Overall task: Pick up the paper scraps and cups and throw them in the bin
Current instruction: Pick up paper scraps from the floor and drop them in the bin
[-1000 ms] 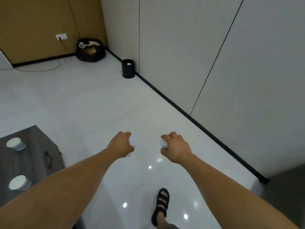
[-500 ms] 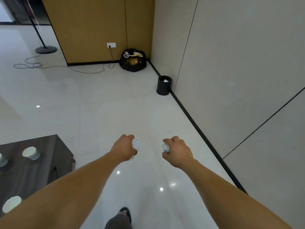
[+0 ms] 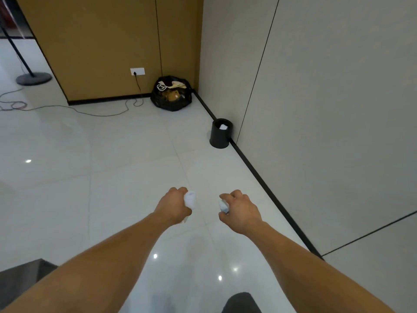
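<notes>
Two crumpled paper scraps in transit, one per hand.

Head view: left hand (image 3: 174,206) is fisted round a white wad (image 3: 190,198), with bits poking out above and below the fist. Right hand (image 3: 240,211) is curled round a smaller wad (image 3: 223,205) with a bluish tint. Both hands sit side by side, well short of the bin (image 3: 218,137).

The bin is a black cylinder ahead and right of the hands, against the wall (image 3: 316,109). A white scrap (image 3: 223,126) already lies inside. The black rubbish bag (image 3: 171,93) is beyond the bin in the corner, with the cable (image 3: 101,114) and socket (image 3: 137,71) left of that.

Change over the last second: the bin is larger in frame and nearer the hands. The dark table (image 3: 24,269), back and left of the bin, has dropped to a corner at the frame edge, and its cups are out of view. Both grips are unchanged.

Read: carry leg under way, approach maybe half done. No drop yet, since the hands must first get over the bin's rim. The cups likely need another trip.
</notes>
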`<move>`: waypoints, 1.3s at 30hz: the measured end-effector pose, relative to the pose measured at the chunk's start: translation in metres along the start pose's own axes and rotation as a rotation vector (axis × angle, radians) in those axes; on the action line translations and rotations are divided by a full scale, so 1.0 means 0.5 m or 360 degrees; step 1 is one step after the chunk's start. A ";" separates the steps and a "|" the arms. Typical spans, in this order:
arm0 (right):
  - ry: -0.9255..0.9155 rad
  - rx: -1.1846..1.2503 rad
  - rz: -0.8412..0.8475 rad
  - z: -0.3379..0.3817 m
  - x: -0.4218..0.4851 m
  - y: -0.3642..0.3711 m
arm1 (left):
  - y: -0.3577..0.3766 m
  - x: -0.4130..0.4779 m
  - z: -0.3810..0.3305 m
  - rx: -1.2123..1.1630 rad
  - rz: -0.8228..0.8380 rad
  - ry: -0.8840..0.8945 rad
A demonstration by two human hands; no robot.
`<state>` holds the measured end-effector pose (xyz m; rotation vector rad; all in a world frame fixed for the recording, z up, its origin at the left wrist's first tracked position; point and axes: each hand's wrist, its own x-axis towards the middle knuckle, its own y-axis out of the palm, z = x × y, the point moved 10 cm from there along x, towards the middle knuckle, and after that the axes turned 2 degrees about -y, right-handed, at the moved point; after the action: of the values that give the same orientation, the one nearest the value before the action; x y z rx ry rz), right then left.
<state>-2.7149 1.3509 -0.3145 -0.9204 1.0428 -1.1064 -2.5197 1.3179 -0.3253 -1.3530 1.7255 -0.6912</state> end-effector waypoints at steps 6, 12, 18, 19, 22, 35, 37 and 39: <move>0.0018 0.0046 -0.0018 -0.059 0.263 -0.042 | -0.041 0.268 -0.048 0.0052 0.0047 0.0024; -0.0015 0.0087 -0.0066 -0.127 0.545 -0.136 | -0.125 0.532 -0.128 0.0139 0.0025 -0.0016; -0.0015 0.0057 -0.0085 -0.176 0.789 -0.230 | -0.176 0.768 -0.207 0.0097 0.0036 0.0013; -0.0009 0.0044 -0.0084 -0.183 0.829 -0.241 | -0.184 0.810 -0.215 0.0114 0.0040 0.0020; 0.0007 0.0028 -0.0082 -0.201 0.957 -0.267 | -0.215 0.949 -0.234 0.0122 0.0024 0.0059; 0.0301 0.0095 -0.0124 -0.273 1.484 -0.379 | -0.359 1.570 -0.330 0.0236 0.0167 0.0346; 0.0325 0.0086 -0.0086 -0.301 1.543 -0.379 | -0.348 1.648 -0.353 0.0263 0.0215 0.0375; 0.0355 0.0064 -0.0053 -0.341 1.608 -0.384 | -0.334 1.726 -0.379 0.0266 0.0273 0.0398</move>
<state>-2.8306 0.5149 -0.3269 -0.7970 1.1855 -1.2750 -2.6727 0.4319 -0.3209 -1.0251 1.9066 -0.9145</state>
